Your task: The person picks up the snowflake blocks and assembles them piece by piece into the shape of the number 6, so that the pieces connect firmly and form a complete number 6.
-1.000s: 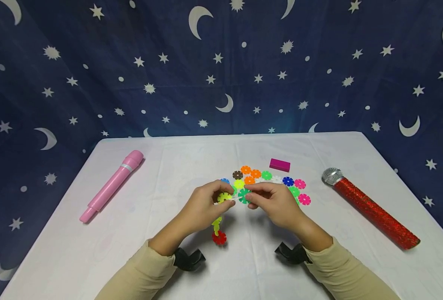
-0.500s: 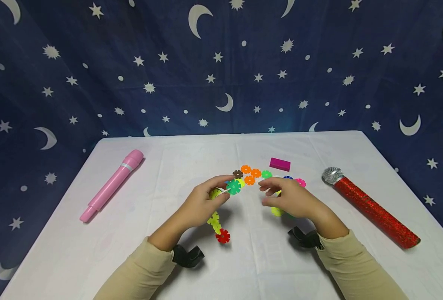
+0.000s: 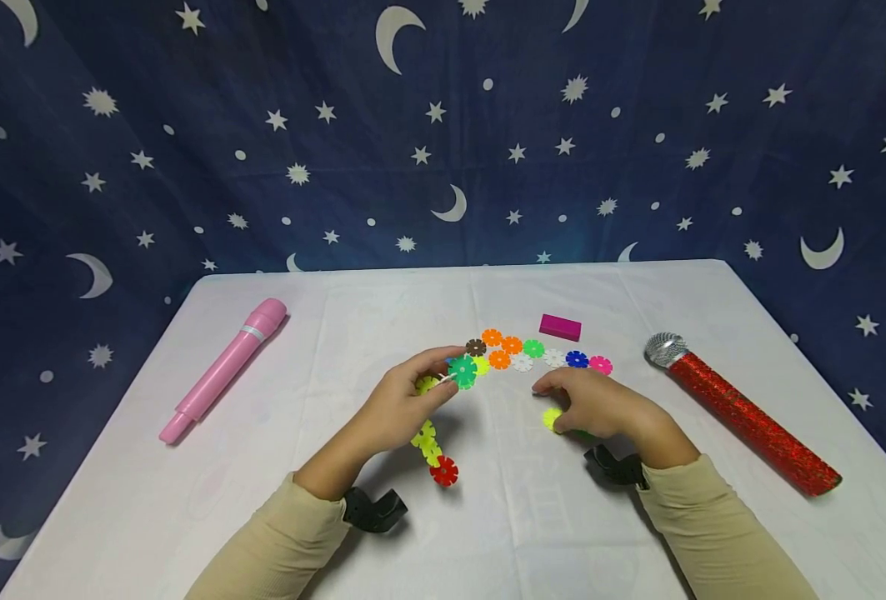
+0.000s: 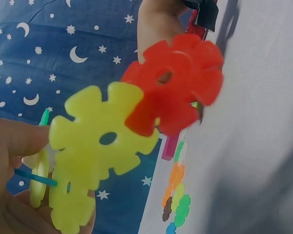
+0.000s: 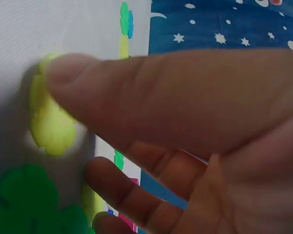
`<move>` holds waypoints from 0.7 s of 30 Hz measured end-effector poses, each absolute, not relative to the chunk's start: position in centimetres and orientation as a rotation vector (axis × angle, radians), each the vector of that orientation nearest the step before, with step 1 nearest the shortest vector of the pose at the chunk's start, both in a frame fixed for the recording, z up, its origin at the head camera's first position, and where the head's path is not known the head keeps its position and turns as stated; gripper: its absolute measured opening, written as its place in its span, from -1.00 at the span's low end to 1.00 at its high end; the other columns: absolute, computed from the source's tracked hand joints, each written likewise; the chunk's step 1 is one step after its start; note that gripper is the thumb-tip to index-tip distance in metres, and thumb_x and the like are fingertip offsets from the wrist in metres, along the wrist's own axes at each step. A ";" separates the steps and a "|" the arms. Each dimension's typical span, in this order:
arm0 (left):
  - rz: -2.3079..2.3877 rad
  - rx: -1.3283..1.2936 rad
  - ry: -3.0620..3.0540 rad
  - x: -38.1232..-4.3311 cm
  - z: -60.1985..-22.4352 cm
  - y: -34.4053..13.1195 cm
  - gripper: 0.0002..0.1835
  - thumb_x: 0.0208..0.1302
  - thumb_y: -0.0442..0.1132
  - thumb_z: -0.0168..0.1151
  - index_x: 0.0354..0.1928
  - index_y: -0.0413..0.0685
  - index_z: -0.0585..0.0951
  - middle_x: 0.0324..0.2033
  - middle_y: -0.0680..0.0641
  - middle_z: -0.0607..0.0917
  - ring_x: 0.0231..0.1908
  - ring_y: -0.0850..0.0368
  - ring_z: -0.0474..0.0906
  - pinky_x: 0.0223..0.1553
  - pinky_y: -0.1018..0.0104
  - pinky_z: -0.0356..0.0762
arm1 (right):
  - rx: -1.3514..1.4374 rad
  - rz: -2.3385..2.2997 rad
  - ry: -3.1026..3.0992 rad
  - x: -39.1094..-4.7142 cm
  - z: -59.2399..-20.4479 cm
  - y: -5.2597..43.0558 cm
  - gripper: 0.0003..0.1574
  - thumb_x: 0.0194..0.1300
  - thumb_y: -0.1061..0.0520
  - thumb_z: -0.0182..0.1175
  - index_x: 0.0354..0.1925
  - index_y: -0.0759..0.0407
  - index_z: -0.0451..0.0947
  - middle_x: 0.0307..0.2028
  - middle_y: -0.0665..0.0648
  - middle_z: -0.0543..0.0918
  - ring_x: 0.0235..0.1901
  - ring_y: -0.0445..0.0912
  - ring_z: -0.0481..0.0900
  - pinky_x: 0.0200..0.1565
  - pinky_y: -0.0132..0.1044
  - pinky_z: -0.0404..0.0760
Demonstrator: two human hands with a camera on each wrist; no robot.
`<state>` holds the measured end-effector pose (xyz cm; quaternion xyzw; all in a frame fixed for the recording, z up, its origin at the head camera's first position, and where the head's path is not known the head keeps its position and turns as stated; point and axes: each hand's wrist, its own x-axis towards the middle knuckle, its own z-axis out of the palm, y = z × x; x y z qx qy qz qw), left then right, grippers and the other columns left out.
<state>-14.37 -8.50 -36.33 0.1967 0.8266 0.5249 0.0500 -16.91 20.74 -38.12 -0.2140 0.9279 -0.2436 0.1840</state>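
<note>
My left hand holds up a joined chain of notched plastic discs. Yellow discs hang below the fingers, ending in a red disc, and a green disc juts out past the fingertips. The left wrist view shows the red disc slotted into a yellow one. My right hand is low over the table, fingers loosely bent. Its thumb tip overlaps a loose yellow disc in the right wrist view, with green discs beside it.
Loose discs, among them an orange disc, a blue disc and a pink disc, lie mid-table. Behind them is a magenta block. A pink microphone lies left, a red glittery microphone right.
My right hand has left the green disc in the left hand's chain and moved right and down to the loose yellow disc. The left hand, still holding the chain, has shifted slightly left.
</note>
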 end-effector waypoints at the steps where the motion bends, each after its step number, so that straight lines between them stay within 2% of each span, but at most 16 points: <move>1: 1.596 0.595 2.514 -14.4 -36.3 -8.5 -0.53 0.38 -0.27 0.23 0.31 0.16 0.55 -0.04 -0.05 0.64 -0.13 0.05 0.51 -0.16 0.17 0.55 | -0.609 -0.674 2.622 -16.9 -38.1 20.7 -0.42 0.10 0.28 0.44 0.12 0.27 0.59 0.08 0.19 0.61 0.10 0.14 0.50 0.20 0.15 0.42; 4: 1.580 0.586 2.503 -14.4 -36.2 -8.4 -0.53 0.38 -0.26 0.23 0.32 0.13 0.54 0.00 -0.08 0.64 -0.13 0.04 0.52 -0.14 0.17 0.55 | -0.605 -0.651 2.651 -16.9 -38.3 20.6 -0.45 0.12 0.29 0.42 0.11 0.28 0.59 0.10 0.22 0.59 0.14 0.18 0.47 0.23 0.17 0.38; 6: 1.559 0.589 2.496 -14.4 -36.2 -8.4 -0.53 0.38 -0.26 0.23 0.32 0.10 0.54 -0.01 -0.07 0.63 -0.15 0.05 0.53 -0.15 0.18 0.56 | -0.605 -0.655 2.673 -17.0 -38.5 20.6 -0.49 0.14 0.28 0.41 0.09 0.29 0.59 0.04 0.20 0.61 0.08 0.15 0.50 0.21 0.14 0.42; 11: 1.497 0.641 2.499 -14.2 -36.4 -8.3 -0.54 0.38 -0.25 0.25 0.30 0.04 0.53 -0.07 -0.02 0.64 -0.06 0.06 0.55 -0.03 0.16 0.57 | -0.594 -0.697 2.733 -17.3 -39.1 20.5 -0.63 0.17 0.30 0.37 -0.02 0.31 0.63 -0.25 0.05 0.61 -0.22 -0.03 0.51 -0.04 -0.06 0.56; 14: 1.497 0.666 2.488 -14.1 -36.5 -8.2 -0.55 0.37 -0.26 0.27 0.29 -0.01 0.53 -0.08 -0.02 0.64 -0.01 0.06 0.56 0.04 0.16 0.55 | -0.560 -0.702 2.746 -17.5 -39.3 20.4 -0.71 0.19 0.31 0.34 -0.07 0.29 0.65 -0.37 0.02 0.54 -0.29 -0.06 0.46 -0.16 -0.15 0.54; 16: 1.502 0.678 2.480 -14.1 -36.4 -8.2 -0.55 0.36 -0.28 0.28 0.27 -0.04 0.53 -0.09 -0.02 0.65 -0.05 0.08 0.58 0.01 0.19 0.57 | -0.541 -0.700 2.747 -17.5 -39.3 20.3 -0.78 0.21 0.31 0.32 -0.13 0.26 0.66 -0.41 0.02 0.51 -0.31 -0.06 0.45 -0.20 -0.17 0.52; 19: 1.491 0.709 2.487 -14.1 -36.5 -8.2 -0.56 0.34 -0.28 0.30 0.25 -0.09 0.53 -0.11 -0.02 0.66 -0.11 0.11 0.59 -0.07 0.25 0.59 | -0.531 -0.678 2.768 -17.5 -39.4 20.4 -0.83 0.22 0.31 0.32 -0.17 0.23 0.65 -0.37 0.05 0.52 -0.26 -0.03 0.46 -0.15 -0.12 0.55; 21: 1.479 0.724 2.498 -14.0 -36.5 -8.2 -0.56 0.34 -0.28 0.31 0.24 -0.09 0.54 -0.12 -0.01 0.67 -0.13 0.13 0.59 -0.10 0.28 0.60 | -0.528 -0.663 2.785 -17.5 -39.4 20.4 -0.77 0.21 0.31 0.33 -0.13 0.26 0.64 -0.26 0.11 0.58 -0.18 0.03 0.49 -0.01 -0.03 0.56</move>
